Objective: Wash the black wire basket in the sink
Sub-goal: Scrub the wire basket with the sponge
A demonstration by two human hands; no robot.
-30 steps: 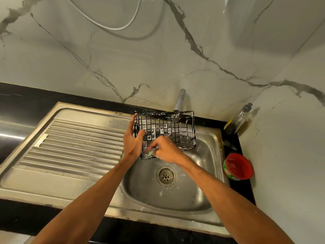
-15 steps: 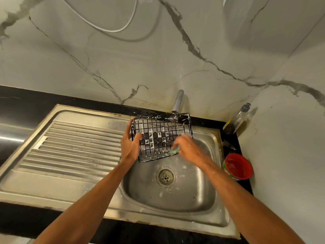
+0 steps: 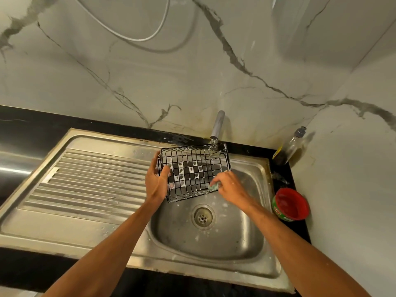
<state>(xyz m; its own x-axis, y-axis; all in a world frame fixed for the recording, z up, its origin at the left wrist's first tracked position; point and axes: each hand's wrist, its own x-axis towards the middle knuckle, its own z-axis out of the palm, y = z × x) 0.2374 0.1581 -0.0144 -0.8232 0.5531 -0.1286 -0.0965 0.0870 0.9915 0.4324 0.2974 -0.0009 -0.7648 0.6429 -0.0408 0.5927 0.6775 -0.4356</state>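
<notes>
A black wire basket of rectangular grid mesh (image 3: 194, 170) is held in the air over the bowl of the stainless steel sink (image 3: 246, 251). It is tilted so that its open side faces the camera, and its far right corner sits just under the spout of the grey metal tap (image 3: 217, 127). White soap film fills several of the mesh squares. The left hand (image 3: 157, 181) grips the basket's left end, thumb lying across the front wires and the other fingers wrapped behind the rim. The right hand (image 3: 230, 186) is at the basket's lower right corner, its fingers curled together and pinching a small pale green scrubbing pad (image 3: 215, 186) against the wires. The pad is mostly hidden by the fingers, so its shape is hard to make out. Below the basket, the round metal drain (image 3: 202, 215) lies in the bowl among flecks of foam. The ribbed steel drainboard (image 3: 85, 183) stretches away to the left. On the black counter (image 3: 300, 228) to the right stand a round green tub with a red lid (image 3: 290, 204) and, further back in the corner, a clear bottle with a grey cap (image 3: 289, 147). A white cable (image 3: 137, 38) loops across the veined marble wall (image 3: 235, 82).
</notes>
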